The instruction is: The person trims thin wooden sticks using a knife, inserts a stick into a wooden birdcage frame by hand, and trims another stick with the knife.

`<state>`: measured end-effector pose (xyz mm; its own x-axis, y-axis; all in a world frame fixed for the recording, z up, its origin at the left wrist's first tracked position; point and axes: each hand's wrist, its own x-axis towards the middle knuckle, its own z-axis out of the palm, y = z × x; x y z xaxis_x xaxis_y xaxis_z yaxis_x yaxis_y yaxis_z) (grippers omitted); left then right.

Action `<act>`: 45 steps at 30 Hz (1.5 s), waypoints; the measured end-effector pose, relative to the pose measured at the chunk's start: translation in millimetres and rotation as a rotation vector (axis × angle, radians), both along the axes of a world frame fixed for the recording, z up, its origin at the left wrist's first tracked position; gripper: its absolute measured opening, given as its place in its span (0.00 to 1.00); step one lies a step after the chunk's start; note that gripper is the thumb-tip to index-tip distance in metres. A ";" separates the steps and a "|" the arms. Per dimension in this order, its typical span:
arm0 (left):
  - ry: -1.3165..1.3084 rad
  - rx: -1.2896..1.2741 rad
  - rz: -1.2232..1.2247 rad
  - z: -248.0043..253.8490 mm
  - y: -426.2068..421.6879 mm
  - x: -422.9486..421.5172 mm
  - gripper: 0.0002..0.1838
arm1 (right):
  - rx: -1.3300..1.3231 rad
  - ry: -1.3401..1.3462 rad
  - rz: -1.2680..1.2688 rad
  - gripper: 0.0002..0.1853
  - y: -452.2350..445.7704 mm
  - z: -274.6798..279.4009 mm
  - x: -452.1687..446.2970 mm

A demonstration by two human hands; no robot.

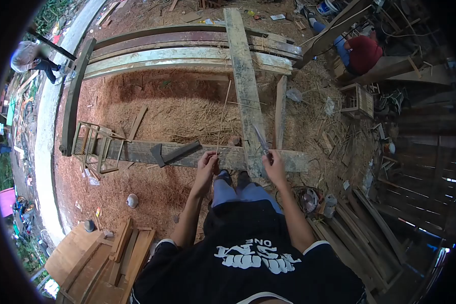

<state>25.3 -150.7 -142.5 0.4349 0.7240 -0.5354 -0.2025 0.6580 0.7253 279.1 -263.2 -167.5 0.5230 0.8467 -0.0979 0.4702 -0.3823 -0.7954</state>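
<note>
Head view: "What have they got there?"

"A thin strip (224, 115), pale, bamboo or wood, pinched near its close end by the left hand (206, 163). It runs away from the fingers, above the lower plank (137, 151). The right hand (274, 166) is closed round the handle of a knife (261, 139), blade pointing outward."

"Heavy, that strip?"

"Light, I'd say, and springy; so narrow it could snap if bent hard. Dry and not slippery, I'd guess, though splinters may catch the skin (I'd want gloves, myself). The near end is a sound place to grip, well clear of the blade; the far end would probably whip about."

"And the knife?"

"By the handle only. It looks firm, easily managed in one hand."

"What can't you make out?"

"The strip's held end, hidden in the fingers; I can't tell how much is tucked in there. Its far tip blurs against the shavings (187, 119). The knife's handle is mostly covered by the hand, and I can't judge its edge."
</note>
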 end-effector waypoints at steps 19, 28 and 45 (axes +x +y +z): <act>0.345 0.147 0.094 -177.0 -42.0 82.1 0.12 | -0.163 -0.231 0.035 0.21 18.5 -219.0 18.2; 0.310 0.192 0.199 -112.5 -56.8 58.6 0.11 | -0.187 -0.422 0.070 0.22 4.3 -128.2 5.7; 0.071 0.310 0.418 55.2 -72.2 -104.6 0.10 | 0.103 0.488 0.636 0.13 105.5 99.5 -234.2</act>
<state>-79.2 -222.8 -87.3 0.0454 0.9570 -0.2864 -0.3454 0.2841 0.8944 44.9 -157.7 -67.9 -0.1435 0.9850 -0.0963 0.1642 -0.0723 -0.9838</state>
